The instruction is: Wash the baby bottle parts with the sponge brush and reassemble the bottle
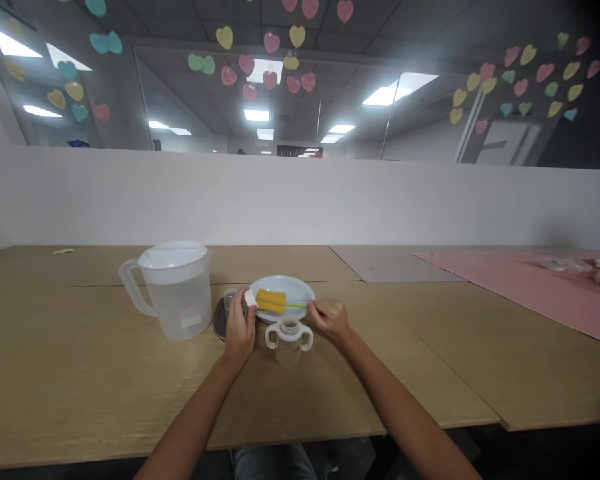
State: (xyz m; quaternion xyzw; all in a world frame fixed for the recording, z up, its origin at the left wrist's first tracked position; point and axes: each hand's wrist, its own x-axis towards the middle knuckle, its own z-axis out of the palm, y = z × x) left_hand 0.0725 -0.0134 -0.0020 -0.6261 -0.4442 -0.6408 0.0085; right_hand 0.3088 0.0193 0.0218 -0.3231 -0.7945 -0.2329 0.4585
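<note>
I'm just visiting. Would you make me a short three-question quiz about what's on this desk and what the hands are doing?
1. True or false: the jug has its lid on.
2. What does the right hand hold? A) a spoon B) the green handle of the sponge brush C) a cloth
3. Fill in: the two-handled baby bottle stands in front of the white ____.

Key: 1 true. 2 B. 3 plate. The left hand holds a small white piece at the brush's tip.

A lidded clear plastic pitcher [173, 290] is standing left of centre on the wooden table [80, 373]. A pink mat [530, 287] is lying toward the table's right edge. Paper hearts [270, 60] are sticking to the mirrored wall above the far edge.
</note>
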